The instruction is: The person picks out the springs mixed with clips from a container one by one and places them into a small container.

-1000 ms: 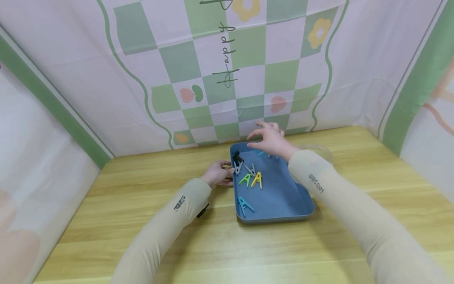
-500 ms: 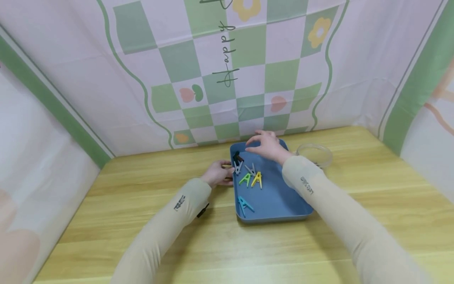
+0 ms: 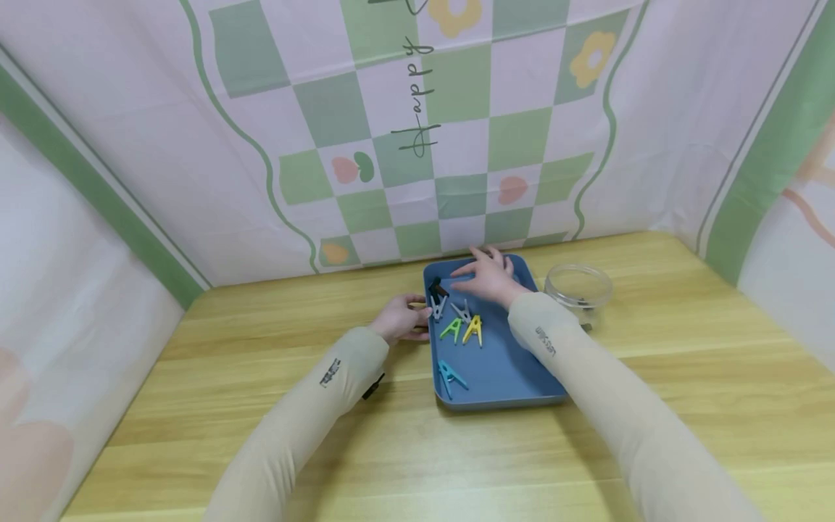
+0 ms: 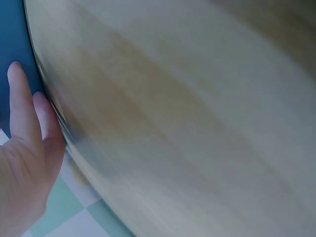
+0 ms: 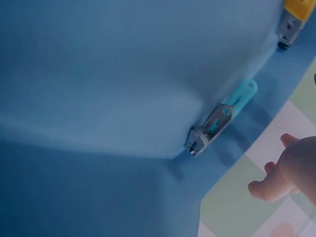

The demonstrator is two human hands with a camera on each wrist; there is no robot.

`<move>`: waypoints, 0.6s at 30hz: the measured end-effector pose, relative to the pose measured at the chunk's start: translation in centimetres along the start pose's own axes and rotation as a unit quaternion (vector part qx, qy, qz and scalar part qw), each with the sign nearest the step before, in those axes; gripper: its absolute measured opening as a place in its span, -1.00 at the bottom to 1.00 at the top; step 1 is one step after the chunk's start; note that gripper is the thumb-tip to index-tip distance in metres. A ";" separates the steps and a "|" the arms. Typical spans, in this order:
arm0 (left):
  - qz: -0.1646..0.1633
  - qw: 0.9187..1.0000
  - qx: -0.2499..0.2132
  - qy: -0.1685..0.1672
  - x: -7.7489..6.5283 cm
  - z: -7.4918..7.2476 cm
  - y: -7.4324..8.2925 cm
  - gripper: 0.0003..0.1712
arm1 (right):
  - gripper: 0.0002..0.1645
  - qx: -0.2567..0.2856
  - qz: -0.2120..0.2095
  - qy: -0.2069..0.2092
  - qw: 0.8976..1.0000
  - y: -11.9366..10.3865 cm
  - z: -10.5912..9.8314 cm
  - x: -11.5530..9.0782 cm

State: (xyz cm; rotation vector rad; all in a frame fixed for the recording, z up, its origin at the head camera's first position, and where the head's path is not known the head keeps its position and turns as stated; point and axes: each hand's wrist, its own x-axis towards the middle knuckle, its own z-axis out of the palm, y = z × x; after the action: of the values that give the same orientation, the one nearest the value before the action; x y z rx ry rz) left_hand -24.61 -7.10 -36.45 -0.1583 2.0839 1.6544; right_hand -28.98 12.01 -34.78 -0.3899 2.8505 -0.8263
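Several clips (image 3: 475, 323) lie in our tray (image 3: 505, 373); our left hand (image 3: 396, 318), fingers straight, touches its side; our right hand (image 3: 491, 280), fingers spread, hovers over it.

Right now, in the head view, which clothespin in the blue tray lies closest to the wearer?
The blue clothespin, alone toward the tray's near-left corner; the green one, yellow one and two grey ones lie farther back.

Fingers (image 4: 25, 111) of the left hand (image 4: 24, 170) rest straight against a blue wall (image 4: 14, 34) beside wooden tabletop (image 4: 173, 118) and checked cloth (image 4: 64, 197).
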 end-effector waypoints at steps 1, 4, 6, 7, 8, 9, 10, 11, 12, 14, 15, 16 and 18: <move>0.000 1.000 0.000 0.000 0.0 0.0 0.0 -0.49 | -0.56 -0.004 0.001 -0.001 1.000 0.0 0.2 0.1; 0.003 1.000 0.004 0.000 0.1 -0.1 0.0 -0.49 | -0.56 -0.022 0.004 -0.003 1.000 0.0 0.7 0.3; 0.006 1.000 0.007 -0.001 0.2 -0.1 -0.1 -0.50 | -0.57 -0.033 0.004 -0.002 0.999 0.1 1.0 0.5; 0.008 1.000 0.009 -0.001 0.2 -0.1 -0.1 -0.50 | -0.57 -0.037 0.003 0.001 0.999 0.1 1.1 0.6; 0.010 1.000 0.009 -0.001 0.2 -0.1 -0.1 -0.50 | -0.58 -0.040 0.003 0.003 0.999 0.1 1.2 0.7; 0.011 1.000 0.009 -0.001 0.3 -0.1 -0.1 -0.50 | -0.58 -0.042 0.002 0.006 0.999 0.1 1.3 0.8; 0.011 1.000 0.009 -0.001 0.3 -0.2 -0.1 -0.51 | -0.58 -0.043 0.001 0.008 0.999 0.1 1.4 0.9; 0.012 1.000 0.009 -0.002 0.3 -0.2 -0.1 -0.51 | -0.59 -0.045 0.000 0.011 0.999 0.1 1.4 1.0; 0.013 1.000 0.009 -0.002 0.3 -0.2 -0.1 -0.51 | -0.59 -0.046 0.000 0.012 0.999 0.1 1.5 1.1; 0.013 1.000 0.008 -0.002 0.4 -0.3 -0.1 -0.51 | -0.60 -0.050 0.000 0.015 0.999 0.1 1.6 1.3; 0.013 1.000 0.007 -0.002 0.5 -0.3 -0.1 -0.51 | -0.61 -0.052 0.000 0.016 0.999 0.1 1.6 1.4; 0.014 1.000 0.008 -0.002 0.5 -0.3 -0.1 -0.51 | -0.62 -0.055 0.001 0.017 0.998 0.1 1.7 1.5; 0.014 1.000 0.009 -0.002 0.6 -0.4 -0.2 -0.51 | -0.62 -0.063 0.002 0.017 0.998 0.1 1.8 1.6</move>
State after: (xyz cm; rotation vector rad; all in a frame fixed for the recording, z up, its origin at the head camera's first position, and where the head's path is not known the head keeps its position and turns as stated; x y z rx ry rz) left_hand -25.19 -7.39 -36.79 -0.1219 2.1063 1.6505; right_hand -30.13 10.75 -36.42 -0.3889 2.9425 -0.6603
